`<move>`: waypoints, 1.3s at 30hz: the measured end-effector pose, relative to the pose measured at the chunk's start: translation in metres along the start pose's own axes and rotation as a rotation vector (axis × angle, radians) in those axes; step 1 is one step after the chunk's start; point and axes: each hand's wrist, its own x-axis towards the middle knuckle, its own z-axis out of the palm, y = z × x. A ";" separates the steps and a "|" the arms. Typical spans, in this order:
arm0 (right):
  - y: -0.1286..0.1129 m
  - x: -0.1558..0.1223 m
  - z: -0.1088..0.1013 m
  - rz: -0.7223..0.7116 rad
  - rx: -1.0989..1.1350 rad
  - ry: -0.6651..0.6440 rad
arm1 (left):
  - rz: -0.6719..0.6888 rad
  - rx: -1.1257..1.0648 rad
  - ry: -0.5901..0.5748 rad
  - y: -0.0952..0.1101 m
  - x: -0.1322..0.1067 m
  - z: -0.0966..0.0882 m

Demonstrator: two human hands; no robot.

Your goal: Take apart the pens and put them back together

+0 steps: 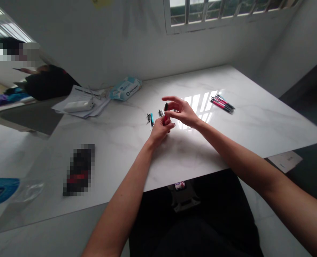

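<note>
A red pen barrel (166,118) is held near the middle of the table (201,139), gripped in the left hand (160,130), whose fingers are curled closely around it. Just above the barrel, a small black piece (166,106) is pinched by the right hand (184,112), with the thumb and fingers brought near together and one finger stretched out above. Whether the black piece is joined to the barrel cannot be told.

Just beyond the left hand, a teal barrel (152,119) is laid on the table, with small black parts (148,117) placed beside it. Silver parts (160,112) are partly hidden by the hands. To the right, well apart, a group of pens (222,104) is laid side by side, red and teal ones among them.

Toward the wall, a wipes pack (126,88) is set beside loose papers (94,111), on which a white object (78,106) is rested. A dark object (79,169), blurred by pixels, is placed nearer the front edge. At far left, another person (50,82) is seen.
</note>
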 end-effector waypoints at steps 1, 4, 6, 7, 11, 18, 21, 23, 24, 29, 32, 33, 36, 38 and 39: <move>0.000 0.000 0.000 -0.003 -0.011 -0.002 | 0.000 0.002 -0.001 0.000 0.000 0.000; 0.000 0.000 0.000 -0.007 -0.019 -0.005 | -0.004 0.004 -0.001 0.000 0.000 -0.001; 0.001 0.000 0.000 -0.012 -0.030 0.000 | -0.005 0.006 0.001 0.000 0.000 -0.001; 0.001 0.000 0.000 -0.016 -0.035 0.001 | -0.003 0.007 0.001 0.000 0.000 -0.001; -0.003 -0.001 0.001 -0.009 -0.022 0.020 | -0.004 0.001 -0.019 -0.001 0.001 -0.001; -0.029 0.015 -0.012 0.031 -0.029 0.136 | -0.061 0.013 -0.036 0.003 -0.003 0.002; -0.044 0.032 -0.028 0.010 -0.100 0.184 | -0.063 0.006 -0.043 0.004 -0.005 0.002; -0.048 0.041 -0.043 -0.014 -0.148 0.219 | -0.057 0.003 -0.043 0.004 -0.005 0.001; -0.048 0.044 -0.052 -0.022 -0.173 0.241 | -0.053 -0.003 -0.042 0.004 -0.005 0.000; -0.014 0.032 -0.088 0.140 -0.475 0.396 | -0.044 -0.071 -0.031 0.007 -0.004 -0.005; 0.015 0.013 -0.093 0.359 -0.765 0.420 | -0.046 -0.101 -0.014 0.009 -0.004 -0.006; 0.022 0.007 -0.091 0.413 -0.826 0.394 | -0.048 -0.103 -0.014 0.010 -0.004 -0.007; 0.039 0.000 -0.085 0.488 -0.894 0.298 | -0.057 -0.090 -0.010 0.011 -0.004 -0.008; 0.044 0.001 -0.081 0.505 -0.919 0.269 | -0.062 -0.088 0.001 0.012 -0.005 -0.009; 0.046 0.002 -0.079 0.509 -0.931 0.264 | -0.064 -0.094 0.006 0.013 -0.004 -0.010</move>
